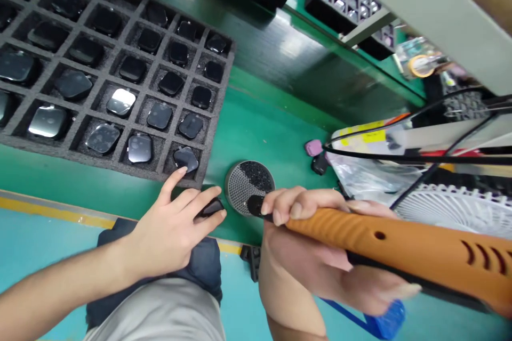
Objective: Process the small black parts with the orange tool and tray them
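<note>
More than twenty dark devices are held in the compartments of a grey foam tray on a green bench. Beside the tray's near right corner, a black device is pinched in the fingers of the left hand; its long side appears to be laid roughly left to right, its facing partly hidden. It is best held level and clear of the foam. Just to the right, a round dish is partly covered with dark pieces too small to identify; a light, steady approach seems called for. The front of an orange power tool is gripped by the right hand. Its black nose is pointed left, over the dish, though contact cannot be told; its long axis is slanted down toward the lower right.
</note>
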Action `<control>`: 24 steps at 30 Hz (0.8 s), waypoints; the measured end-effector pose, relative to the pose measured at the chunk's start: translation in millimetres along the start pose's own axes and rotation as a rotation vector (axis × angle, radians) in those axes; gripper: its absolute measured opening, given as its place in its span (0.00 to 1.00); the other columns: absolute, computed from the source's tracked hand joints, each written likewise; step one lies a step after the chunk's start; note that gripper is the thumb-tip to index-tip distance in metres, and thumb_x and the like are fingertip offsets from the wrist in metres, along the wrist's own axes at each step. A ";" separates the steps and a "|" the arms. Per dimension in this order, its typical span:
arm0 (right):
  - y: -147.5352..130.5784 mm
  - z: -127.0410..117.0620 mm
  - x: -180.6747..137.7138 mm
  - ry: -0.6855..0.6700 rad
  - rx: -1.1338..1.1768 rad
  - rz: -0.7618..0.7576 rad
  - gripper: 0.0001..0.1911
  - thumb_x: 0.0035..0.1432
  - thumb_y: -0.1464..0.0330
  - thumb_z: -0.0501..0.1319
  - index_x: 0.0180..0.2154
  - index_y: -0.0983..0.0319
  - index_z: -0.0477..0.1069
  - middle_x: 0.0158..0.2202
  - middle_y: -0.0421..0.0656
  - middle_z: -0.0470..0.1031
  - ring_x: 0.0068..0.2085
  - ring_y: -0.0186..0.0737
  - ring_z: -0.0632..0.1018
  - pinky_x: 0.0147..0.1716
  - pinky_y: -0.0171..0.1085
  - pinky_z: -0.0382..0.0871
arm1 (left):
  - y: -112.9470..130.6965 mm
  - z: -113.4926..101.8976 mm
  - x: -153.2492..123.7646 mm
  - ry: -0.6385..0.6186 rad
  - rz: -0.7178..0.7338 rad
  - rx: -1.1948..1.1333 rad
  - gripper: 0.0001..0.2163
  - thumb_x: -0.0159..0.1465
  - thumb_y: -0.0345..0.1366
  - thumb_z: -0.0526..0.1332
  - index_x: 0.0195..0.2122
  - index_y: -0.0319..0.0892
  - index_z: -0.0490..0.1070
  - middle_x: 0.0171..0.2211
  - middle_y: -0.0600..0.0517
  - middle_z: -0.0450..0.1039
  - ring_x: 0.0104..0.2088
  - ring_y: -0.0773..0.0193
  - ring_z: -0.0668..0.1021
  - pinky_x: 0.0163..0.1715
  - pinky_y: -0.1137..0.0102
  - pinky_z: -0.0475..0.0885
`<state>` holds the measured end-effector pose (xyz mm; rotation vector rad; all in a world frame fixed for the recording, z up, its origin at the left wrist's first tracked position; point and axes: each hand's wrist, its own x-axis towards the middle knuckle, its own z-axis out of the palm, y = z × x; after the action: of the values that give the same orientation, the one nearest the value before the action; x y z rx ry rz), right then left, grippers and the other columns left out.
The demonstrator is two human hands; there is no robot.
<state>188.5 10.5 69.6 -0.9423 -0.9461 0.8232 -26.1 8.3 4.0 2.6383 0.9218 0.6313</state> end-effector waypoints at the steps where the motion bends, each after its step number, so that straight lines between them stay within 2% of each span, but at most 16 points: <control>1: 2.9 -2.6 1.6 0.001 0.017 -0.017 0.21 0.64 0.44 0.67 0.50 0.49 0.78 0.34 0.36 0.76 0.27 0.40 0.74 0.26 0.44 0.73 | 0.4 0.6 0.2 0.019 -0.010 -0.002 0.25 0.66 0.27 0.62 0.64 0.48 0.79 0.66 0.43 0.77 0.56 0.52 0.79 0.80 0.35 0.43; 5: 12.0 -7.8 3.8 -0.034 0.040 -0.032 0.24 0.64 0.42 0.66 0.51 0.50 0.78 0.34 0.36 0.76 0.26 0.39 0.74 0.25 0.44 0.74 | 2.4 3.2 1.5 0.063 -0.017 -0.015 0.21 0.70 0.28 0.60 0.62 0.46 0.80 0.57 0.46 0.82 0.54 0.54 0.79 0.80 0.37 0.43; 9: 14.6 -7.1 2.3 -0.065 0.039 -0.014 0.23 0.66 0.44 0.65 0.52 0.50 0.77 0.35 0.36 0.76 0.28 0.39 0.75 0.27 0.44 0.75 | 3.6 4.1 2.5 0.066 -0.038 -0.011 0.15 0.75 0.39 0.65 0.61 0.47 0.80 0.57 0.49 0.83 0.53 0.54 0.80 0.81 0.38 0.44; 11: 15.2 -6.7 2.2 -0.054 0.037 -0.002 0.22 0.66 0.44 0.64 0.52 0.51 0.77 0.35 0.36 0.76 0.28 0.38 0.75 0.27 0.43 0.74 | 3.8 4.7 2.5 0.073 -0.046 0.006 0.14 0.75 0.41 0.68 0.60 0.48 0.81 0.56 0.50 0.83 0.52 0.56 0.80 0.81 0.38 0.46; 19: 14.9 -6.8 2.7 -0.076 0.029 -0.005 0.24 0.65 0.42 0.66 0.51 0.51 0.77 0.35 0.37 0.76 0.28 0.39 0.75 0.27 0.44 0.74 | 3.2 6.7 1.1 0.093 -0.038 0.012 0.13 0.74 0.39 0.69 0.59 0.49 0.81 0.55 0.50 0.83 0.52 0.57 0.81 0.81 0.36 0.49; 24: 14.2 -4.4 1.6 -0.050 0.020 -0.006 0.23 0.66 0.43 0.66 0.51 0.50 0.78 0.35 0.37 0.76 0.28 0.39 0.74 0.27 0.43 0.75 | 2.9 6.7 1.4 0.099 -0.035 0.004 0.13 0.75 0.39 0.67 0.59 0.49 0.81 0.55 0.50 0.83 0.52 0.57 0.81 0.81 0.38 0.48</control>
<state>190.8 15.9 55.9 -0.9045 -0.9822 0.8530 -20.4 6.3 -0.3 2.6091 0.9957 0.7577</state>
